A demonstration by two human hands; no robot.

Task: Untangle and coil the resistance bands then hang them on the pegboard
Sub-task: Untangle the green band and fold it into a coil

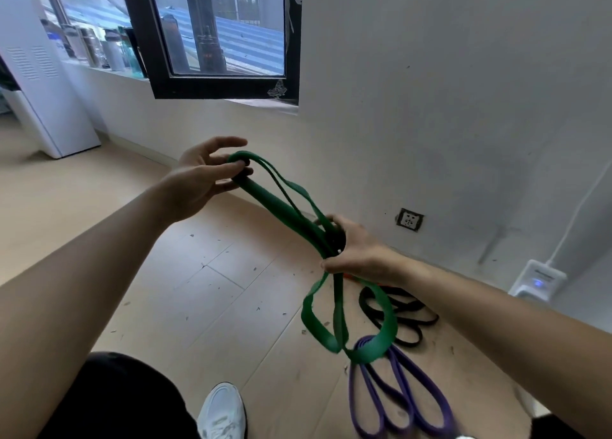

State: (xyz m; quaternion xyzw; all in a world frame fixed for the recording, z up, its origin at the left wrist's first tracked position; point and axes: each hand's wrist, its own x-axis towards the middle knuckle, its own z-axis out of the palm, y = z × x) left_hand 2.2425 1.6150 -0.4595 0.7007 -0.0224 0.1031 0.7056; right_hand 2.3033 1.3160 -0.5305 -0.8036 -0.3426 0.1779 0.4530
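The green band (284,210) stretches in the air, one end looped, loose loops drooping low. Below it, the purple band (404,402) lies folded in long loops on the floor, the black band (405,316) just beyond it.

A dark-framed window (212,34) stands open above and beyond the grip, its sash swung inward off the white wall (447,91). Up and to the left of the grip, a row of bottles (96,49) lines the sill, too blurred to tell apart. Further left, a white cabinet (43,84) with vent slots stands on the pale wood floor (205,289). To the right of the grip, a wall socket (410,220) sits low on the wall. Further right and lower, a white box (538,279) with a blue light leans by the wall, a white cable (583,207) rising from it. Below the grip and to the left, a white shoe (223,412) rests on the floor, which is flecked with small debris.
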